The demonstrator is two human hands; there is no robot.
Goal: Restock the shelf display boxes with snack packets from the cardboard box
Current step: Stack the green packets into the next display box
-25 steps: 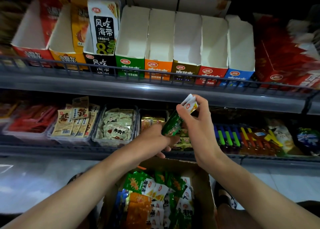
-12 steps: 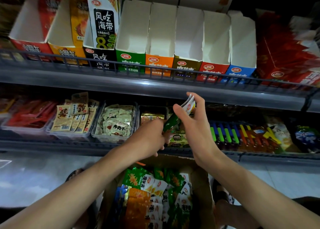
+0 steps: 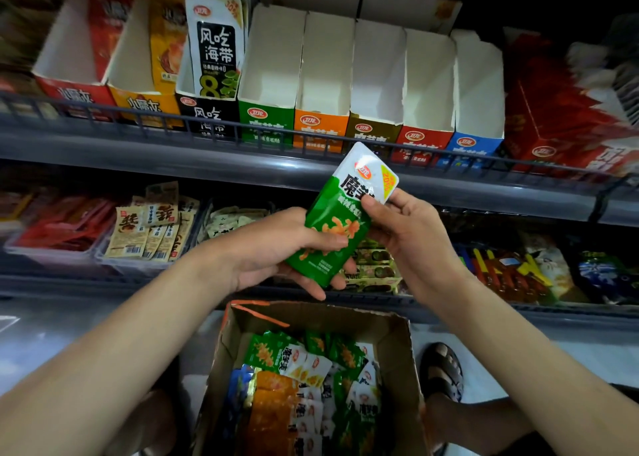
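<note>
Hands [image 3: 276, 248] [image 3: 411, 234] pinch green packets [image 3: 340, 220]; squaring the stack first should ease sliding it upright into green box [image 3: 268, 110].

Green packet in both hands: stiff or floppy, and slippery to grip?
The green packet likely flexes: it is a thin sealed pouch, held at both ends by the left hand and right hand. Its glossy film shows glare, so probably slick. Probably light: the right fingers merely pinch its upper end.

Tall packet [image 3: 216, 46] reads 风吃海带 (and 8).
</note>
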